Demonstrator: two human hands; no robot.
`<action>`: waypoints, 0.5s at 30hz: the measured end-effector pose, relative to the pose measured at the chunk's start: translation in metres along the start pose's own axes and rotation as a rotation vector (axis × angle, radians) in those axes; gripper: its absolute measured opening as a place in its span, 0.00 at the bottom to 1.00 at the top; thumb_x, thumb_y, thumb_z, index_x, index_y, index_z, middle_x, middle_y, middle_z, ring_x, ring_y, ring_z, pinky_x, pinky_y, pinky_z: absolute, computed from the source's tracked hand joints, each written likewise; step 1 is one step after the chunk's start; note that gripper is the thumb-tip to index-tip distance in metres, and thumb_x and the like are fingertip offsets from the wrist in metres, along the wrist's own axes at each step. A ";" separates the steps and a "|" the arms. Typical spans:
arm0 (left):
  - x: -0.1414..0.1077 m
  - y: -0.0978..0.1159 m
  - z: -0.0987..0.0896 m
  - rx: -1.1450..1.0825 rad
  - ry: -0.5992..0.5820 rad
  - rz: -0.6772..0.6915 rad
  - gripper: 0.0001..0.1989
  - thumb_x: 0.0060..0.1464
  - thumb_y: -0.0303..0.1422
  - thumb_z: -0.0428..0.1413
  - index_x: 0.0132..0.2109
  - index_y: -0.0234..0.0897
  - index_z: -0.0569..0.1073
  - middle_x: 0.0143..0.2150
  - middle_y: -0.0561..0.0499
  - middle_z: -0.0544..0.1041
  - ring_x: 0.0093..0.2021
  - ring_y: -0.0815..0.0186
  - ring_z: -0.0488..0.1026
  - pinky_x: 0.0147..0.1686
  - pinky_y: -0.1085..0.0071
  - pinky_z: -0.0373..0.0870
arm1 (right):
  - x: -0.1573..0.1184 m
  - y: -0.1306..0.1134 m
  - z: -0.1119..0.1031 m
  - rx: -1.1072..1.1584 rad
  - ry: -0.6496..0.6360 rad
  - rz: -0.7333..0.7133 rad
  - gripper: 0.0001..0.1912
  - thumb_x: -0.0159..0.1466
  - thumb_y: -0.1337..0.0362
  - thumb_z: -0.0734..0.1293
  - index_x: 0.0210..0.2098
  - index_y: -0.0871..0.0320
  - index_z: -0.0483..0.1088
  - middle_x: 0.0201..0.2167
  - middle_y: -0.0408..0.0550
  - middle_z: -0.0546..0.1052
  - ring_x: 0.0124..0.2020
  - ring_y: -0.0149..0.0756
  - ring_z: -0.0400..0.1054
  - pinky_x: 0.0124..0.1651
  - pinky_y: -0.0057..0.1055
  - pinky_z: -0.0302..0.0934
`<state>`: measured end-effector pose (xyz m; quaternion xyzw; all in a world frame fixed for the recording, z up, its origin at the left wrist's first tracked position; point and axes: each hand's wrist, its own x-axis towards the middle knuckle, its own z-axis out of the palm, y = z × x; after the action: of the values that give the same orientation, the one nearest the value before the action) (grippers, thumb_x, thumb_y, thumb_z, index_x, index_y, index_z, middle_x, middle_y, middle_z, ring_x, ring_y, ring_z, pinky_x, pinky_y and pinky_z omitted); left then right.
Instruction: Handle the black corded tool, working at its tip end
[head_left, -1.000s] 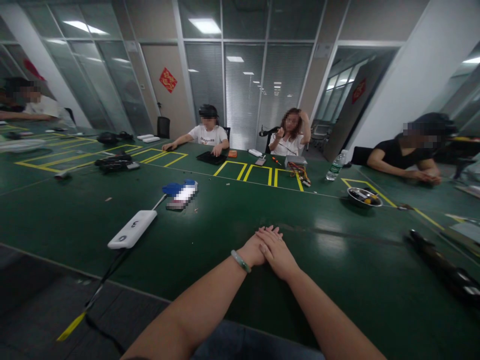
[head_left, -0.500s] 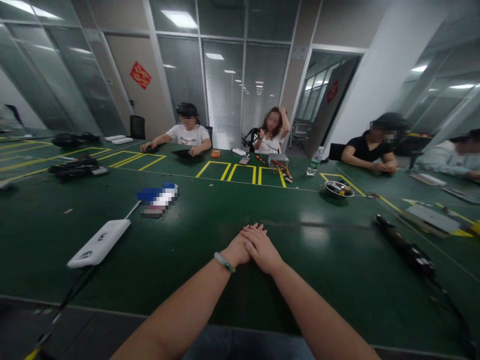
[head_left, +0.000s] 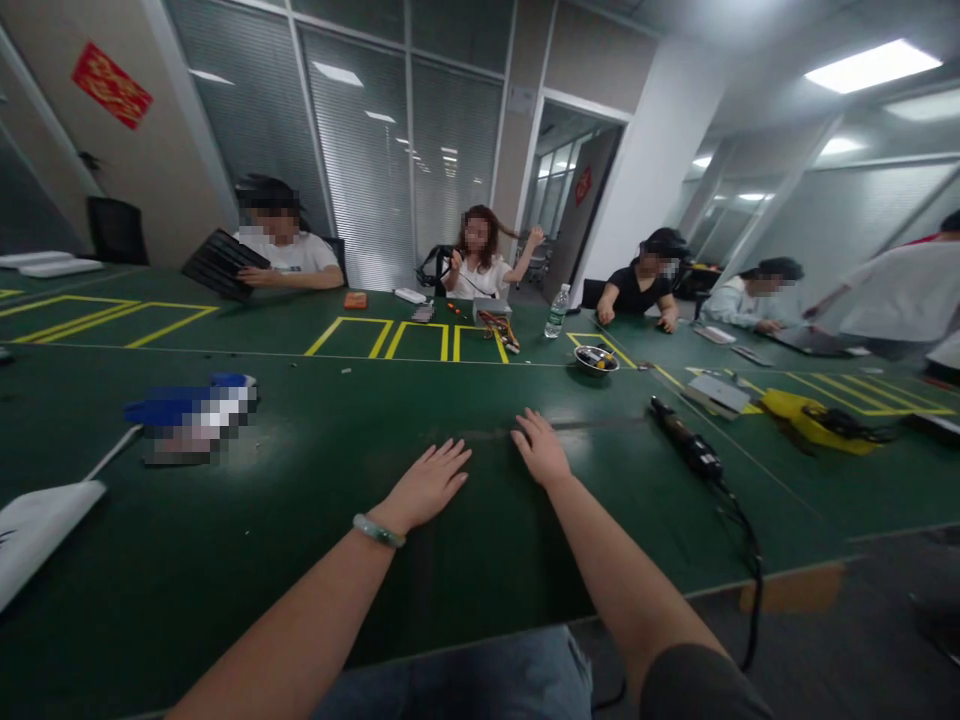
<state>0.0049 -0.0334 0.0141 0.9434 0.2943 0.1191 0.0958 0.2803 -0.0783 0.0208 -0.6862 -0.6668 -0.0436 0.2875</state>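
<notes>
Resting both bare hands palm-down on green bench mat [head_left: 487, 570], nothing held.

Fingers spread wide on both: left hand [head_left: 427, 485], jade bangle [head_left: 379, 531] on its wrist, and right hand [head_left: 541, 448], well apart, touching only the mat. Nearest item: black corded tool [head_left: 686, 442] right of right hand. Pixelated blue-and-white object [head_left: 195, 415] sits farther off, left of left hand.
</notes>
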 end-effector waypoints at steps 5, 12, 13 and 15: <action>-0.002 0.005 -0.011 -0.057 -0.051 -0.027 0.27 0.68 0.48 0.34 0.69 0.47 0.52 0.72 0.53 0.48 0.71 0.62 0.43 0.67 0.57 0.42 | -0.039 0.105 -0.062 -0.345 0.195 0.344 0.29 0.70 0.53 0.53 0.60 0.66 0.65 0.66 0.60 0.56 0.68 0.48 0.43 0.68 0.47 0.40; 0.000 0.001 -0.005 -0.089 -0.034 -0.033 0.28 0.67 0.49 0.36 0.69 0.48 0.52 0.72 0.54 0.48 0.71 0.61 0.44 0.68 0.57 0.41 | -0.098 0.166 -0.121 -0.620 0.436 0.725 0.36 0.67 0.55 0.55 0.68 0.72 0.46 0.69 0.70 0.38 0.69 0.57 0.28 0.65 0.59 0.33; 0.001 0.000 -0.003 -0.089 -0.038 -0.038 0.28 0.67 0.49 0.36 0.69 0.48 0.52 0.72 0.54 0.48 0.71 0.61 0.44 0.68 0.56 0.41 | -0.100 0.169 -0.123 -0.632 0.461 0.754 0.38 0.66 0.55 0.56 0.68 0.73 0.45 0.69 0.71 0.37 0.69 0.59 0.27 0.65 0.59 0.33; 0.001 -0.001 -0.001 -0.086 -0.040 -0.038 0.28 0.67 0.49 0.36 0.69 0.48 0.51 0.72 0.54 0.47 0.71 0.61 0.43 0.68 0.55 0.41 | -0.102 0.175 -0.123 -0.638 0.480 0.793 0.40 0.66 0.54 0.57 0.68 0.73 0.44 0.68 0.72 0.37 0.69 0.60 0.27 0.65 0.59 0.33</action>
<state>0.0049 -0.0319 0.0147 0.9348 0.3049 0.1108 0.1446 0.4734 -0.2147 0.0190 -0.9081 -0.2273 -0.2867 0.2036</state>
